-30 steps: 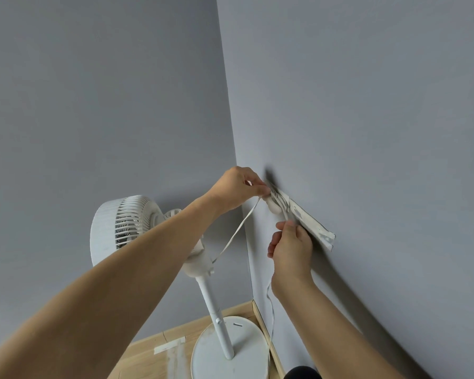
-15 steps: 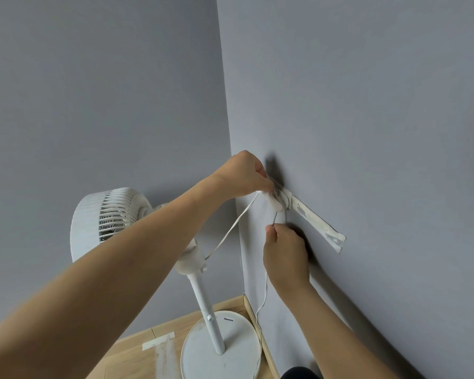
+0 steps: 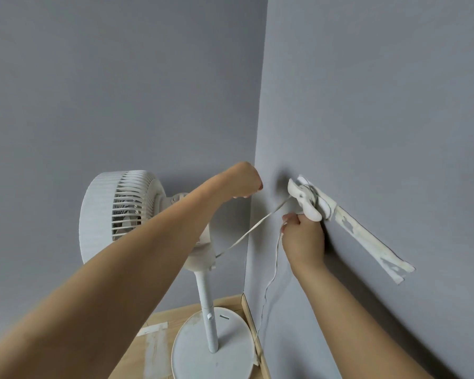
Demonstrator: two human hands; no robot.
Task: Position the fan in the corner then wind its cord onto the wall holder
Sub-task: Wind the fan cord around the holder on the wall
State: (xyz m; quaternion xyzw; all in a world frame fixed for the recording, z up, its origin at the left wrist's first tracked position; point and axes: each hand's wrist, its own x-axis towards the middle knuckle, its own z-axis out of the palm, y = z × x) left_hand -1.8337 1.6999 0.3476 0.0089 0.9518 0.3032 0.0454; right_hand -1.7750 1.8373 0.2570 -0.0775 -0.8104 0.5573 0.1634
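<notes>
Fan (image 3: 126, 214) standing in the grey corner, cord part-wound on the wall holder

Nearest, its round white base (image 3: 214, 348) sits on the wooden floor (image 3: 159, 326) against the skirting, the pole upright, the head turned left so its barrel axis runs roughly level. Right hand (image 3: 303, 239) is just under the holder, fingers pinched on the thin cord (image 3: 274, 266), which hangs slack down the right wall toward the base. Left hand (image 3: 245, 180) is a closed fist near the corner; what it grips cannot be told. A flat, taut length of cord runs from the fan's neck up to the white wall holder (image 3: 307, 199), fixed with a slanting tape strip (image 3: 367, 242)
</notes>
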